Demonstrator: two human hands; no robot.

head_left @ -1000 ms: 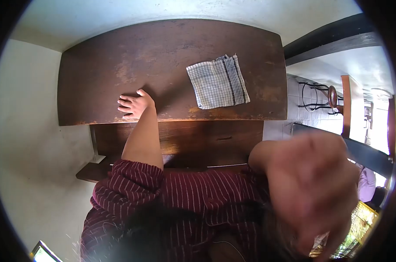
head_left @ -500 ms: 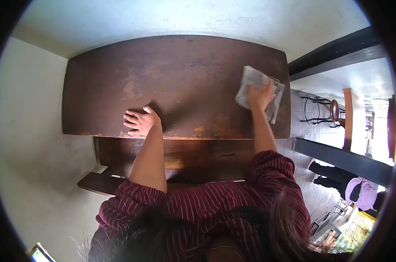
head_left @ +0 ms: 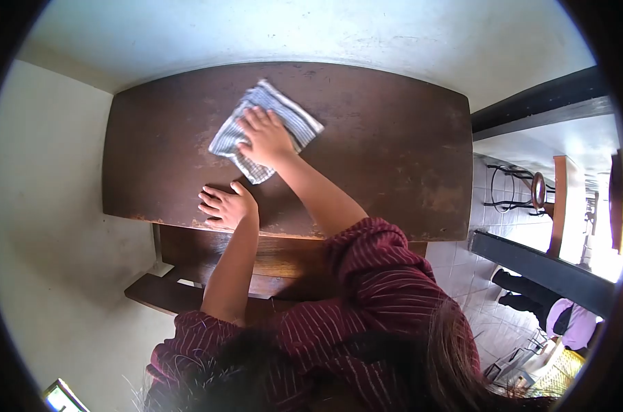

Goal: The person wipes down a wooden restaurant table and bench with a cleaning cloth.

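A blue-and-white striped cloth [head_left: 288, 113] lies spread on the dark brown wooden table [head_left: 394, 151], left of its middle. My right hand [head_left: 267, 139] presses down on the cloth and keeps hold of it, fingers extended over the fabric. Closer to the front edge, my left hand [head_left: 229, 206] rests palm down on the bare tabletop, its fingers spread and nothing in them. The part of the cloth beneath my right palm is hidden.
Walls border the table at the back and left. Below its front edge is a wooden bench [head_left: 150, 292]. On the right are a dark beam [head_left: 541, 103], a metal-framed stool [head_left: 510, 189], a dark bench [head_left: 545, 254] and a person in dark trousers [head_left: 524, 288].
My right hand has swept the cloth from the table's right end to left of the middle. My left hand stays at nearly the same spot. The view has shifted slightly.
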